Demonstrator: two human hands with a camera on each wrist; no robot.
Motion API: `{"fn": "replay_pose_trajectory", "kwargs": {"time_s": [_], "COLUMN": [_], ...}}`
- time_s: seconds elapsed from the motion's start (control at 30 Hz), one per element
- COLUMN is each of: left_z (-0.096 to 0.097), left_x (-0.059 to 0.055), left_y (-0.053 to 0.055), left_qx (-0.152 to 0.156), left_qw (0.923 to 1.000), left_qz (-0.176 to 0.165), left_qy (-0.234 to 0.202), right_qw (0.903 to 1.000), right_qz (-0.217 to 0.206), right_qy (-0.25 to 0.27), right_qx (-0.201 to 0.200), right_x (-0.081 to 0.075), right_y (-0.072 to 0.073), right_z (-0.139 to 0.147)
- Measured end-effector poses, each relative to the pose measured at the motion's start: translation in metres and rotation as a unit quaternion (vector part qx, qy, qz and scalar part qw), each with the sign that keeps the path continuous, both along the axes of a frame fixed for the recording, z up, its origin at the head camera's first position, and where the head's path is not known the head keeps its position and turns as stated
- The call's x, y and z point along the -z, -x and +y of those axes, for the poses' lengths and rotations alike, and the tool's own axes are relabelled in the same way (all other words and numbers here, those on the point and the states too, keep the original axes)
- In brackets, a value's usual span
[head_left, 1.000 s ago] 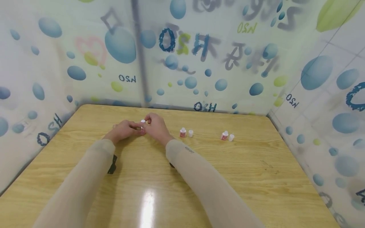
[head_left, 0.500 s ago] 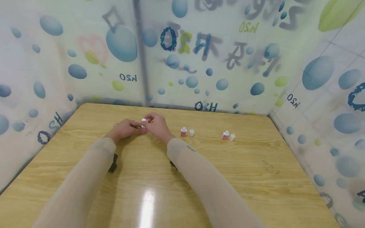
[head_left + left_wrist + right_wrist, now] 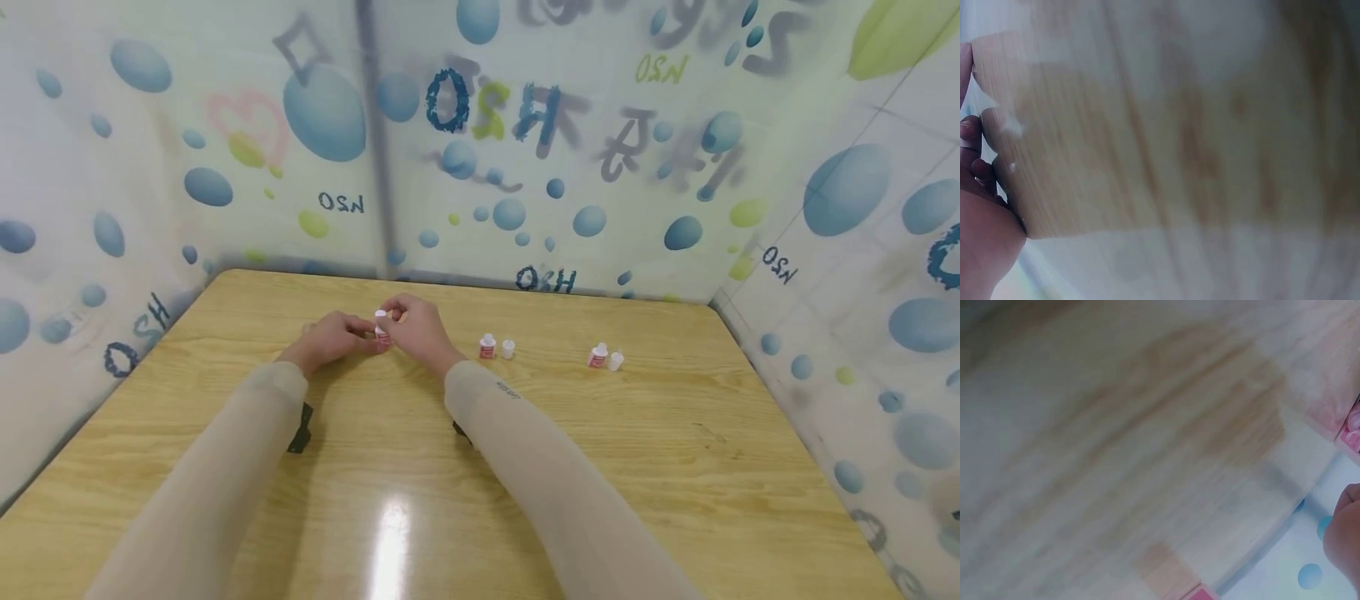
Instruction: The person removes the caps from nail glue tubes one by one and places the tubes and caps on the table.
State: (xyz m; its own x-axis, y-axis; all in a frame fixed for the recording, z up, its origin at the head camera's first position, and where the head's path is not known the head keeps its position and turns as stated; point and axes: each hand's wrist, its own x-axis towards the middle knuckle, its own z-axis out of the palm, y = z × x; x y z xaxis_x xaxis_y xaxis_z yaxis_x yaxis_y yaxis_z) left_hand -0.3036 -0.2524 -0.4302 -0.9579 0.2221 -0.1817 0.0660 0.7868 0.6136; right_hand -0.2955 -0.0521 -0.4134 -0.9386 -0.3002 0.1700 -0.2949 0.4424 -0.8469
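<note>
A small white bottle [image 3: 382, 337] with a red label stands upright between both hands at the table's far left. My left hand [image 3: 335, 340] grips its lower part from the left, fingertips at the label. From the right, my right hand [image 3: 417, 330] pinches the upper part, thumb across the front and white top showing above. The fingers partly hide the bottle. At the left wrist view's edge is part of the left hand [image 3: 985, 219], and the right wrist view's right edge shows a bit of the right hand [image 3: 1344, 540]; the bottle between them is out of both views.
To the right on the wooden table [image 3: 652, 475] stands a red-labelled bottle [image 3: 487, 347] beside a small white cup-shaped piece [image 3: 507, 349]. Farther right is a like bottle [image 3: 597, 356] with its own white piece [image 3: 616, 361]. A patterned wall [image 3: 480, 167] borders the table's back.
The head view has shifted slightly, so everything appears a little farther right. Both hands stay on the same bottle, with hardly any visible motion of their own.
</note>
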Motion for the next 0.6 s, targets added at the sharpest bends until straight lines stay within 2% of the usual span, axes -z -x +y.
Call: {"fn": "replay_pose_trajectory", "kwargs": {"time_s": [0.27, 0.6], "left_z": [0.0009, 0.0020], "left_x": [-0.0017, -0.0034], "left_y": [-0.0003, -0.0039], "left_qx": [-0.003, -0.004], "left_qw": [1.0000, 1.0000], "left_qz": [0.002, -0.001], "left_qy": [0.009, 0.000], "right_qw": [0.9997, 0.9993], "right_qz": [-0.009, 0.009], "right_qy": [-0.009, -0.034], "right_qx": [0.022, -0.010], "right_x": [-0.0017, 0.0033], "right_y": [-0.0004, 0.0035], "right_z": [0.0020, 0.0021]}}
